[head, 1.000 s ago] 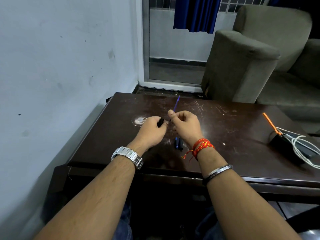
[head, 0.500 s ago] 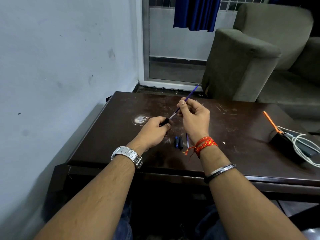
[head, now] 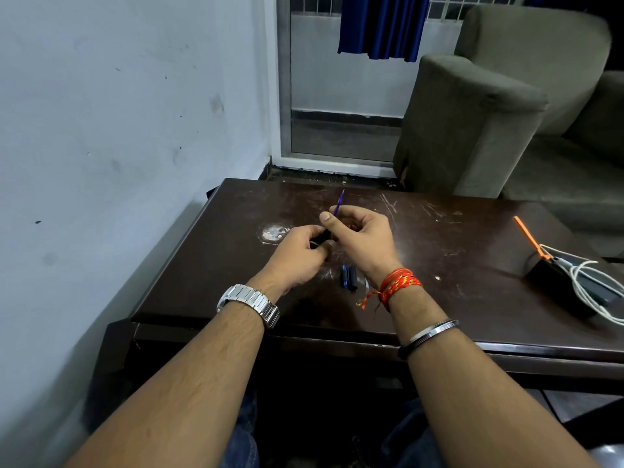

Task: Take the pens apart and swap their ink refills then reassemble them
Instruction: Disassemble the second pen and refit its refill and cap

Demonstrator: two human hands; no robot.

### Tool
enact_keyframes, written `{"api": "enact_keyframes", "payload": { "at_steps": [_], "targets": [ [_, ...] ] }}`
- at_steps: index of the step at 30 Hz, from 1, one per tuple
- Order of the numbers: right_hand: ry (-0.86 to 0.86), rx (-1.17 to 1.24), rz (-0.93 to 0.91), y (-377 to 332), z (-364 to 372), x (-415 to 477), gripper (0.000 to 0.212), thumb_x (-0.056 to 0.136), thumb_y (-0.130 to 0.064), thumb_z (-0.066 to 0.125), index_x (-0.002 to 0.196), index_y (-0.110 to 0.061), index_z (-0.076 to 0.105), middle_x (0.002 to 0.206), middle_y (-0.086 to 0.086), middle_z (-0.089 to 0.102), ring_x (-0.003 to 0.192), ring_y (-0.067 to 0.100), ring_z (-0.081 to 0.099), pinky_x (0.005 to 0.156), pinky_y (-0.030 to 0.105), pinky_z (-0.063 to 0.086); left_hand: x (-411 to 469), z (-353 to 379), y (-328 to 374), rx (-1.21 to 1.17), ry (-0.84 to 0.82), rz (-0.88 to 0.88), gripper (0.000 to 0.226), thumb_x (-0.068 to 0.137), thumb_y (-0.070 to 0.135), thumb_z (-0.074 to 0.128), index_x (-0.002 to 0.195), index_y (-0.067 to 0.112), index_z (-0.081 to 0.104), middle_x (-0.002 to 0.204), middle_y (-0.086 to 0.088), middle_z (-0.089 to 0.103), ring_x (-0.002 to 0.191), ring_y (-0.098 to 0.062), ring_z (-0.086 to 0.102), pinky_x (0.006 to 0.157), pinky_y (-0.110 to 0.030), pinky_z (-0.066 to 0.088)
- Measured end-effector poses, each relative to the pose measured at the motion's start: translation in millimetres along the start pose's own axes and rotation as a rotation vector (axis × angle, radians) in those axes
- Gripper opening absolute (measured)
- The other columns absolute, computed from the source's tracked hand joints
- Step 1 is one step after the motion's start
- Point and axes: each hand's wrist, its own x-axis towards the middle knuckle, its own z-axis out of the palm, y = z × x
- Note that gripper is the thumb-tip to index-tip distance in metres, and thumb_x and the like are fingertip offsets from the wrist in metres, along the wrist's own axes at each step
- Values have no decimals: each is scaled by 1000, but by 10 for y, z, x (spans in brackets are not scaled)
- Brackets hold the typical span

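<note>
Purple ink refill (head: 338,203) pinched in right hand (head: 363,239), long axis tilted, free end pointing up and away toward the far edge of the counter (head: 472,265). Lower end running into a dark pen barrel (head: 325,236) (mostly hidden), gripped by left hand (head: 297,256). Blue and black pen parts (head: 348,278) flat on the counter, just below the hands.

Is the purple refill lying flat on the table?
No, the right hand pinches the purple refill above the table, angled upward.
</note>
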Motion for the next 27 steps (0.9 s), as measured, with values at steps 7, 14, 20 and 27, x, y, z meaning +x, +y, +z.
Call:
{"api": "enact_keyframes", "payload": {
  "at_steps": [7, 14, 20, 27],
  "targets": [
    [15, 4, 27, -58, -61, -31, 18, 91, -33, 68, 85, -19, 77, 79, 4, 76, 77, 15, 73, 72, 33, 60, 11, -2, -22, -46, 37, 2, 11, 95, 20, 63, 94, 27, 72, 91, -10, 76, 80, -29, 69, 82, -55, 55],
    [125, -495, 121, 55, -184, 23, 21, 89, -27, 66, 68, -22, 69, 78, -2, 72, 67, 5, 61, 67, 26, 55, 16, -61, -26, -50, 151, -27, 9, 92, 27, 67, 89, 35, 70, 84, -3, 76, 86, -32, 73, 82, -48, 60],
    [-225, -848, 351, 220, -162, 54, 22, 79, -26, 81, 91, -8, 77, 97, 10, 75, 94, 21, 69, 81, 29, 57, 20, -77, -35, -95, 202, -44, 7, 89, 22, 72, 88, 29, 73, 91, -15, 75, 90, -36, 72, 81, -52, 60],
    [-257, -909, 382, 308, -51, 58, 37, 81, -30, 79, 105, -4, 68, 108, 17, 68, 93, 29, 67, 80, 34, 56, 7, -74, -20, -55, 186, -47, 6, 89, 23, 73, 95, 26, 74, 91, -5, 75, 89, -28, 73, 83, -46, 61]
  ]
}}
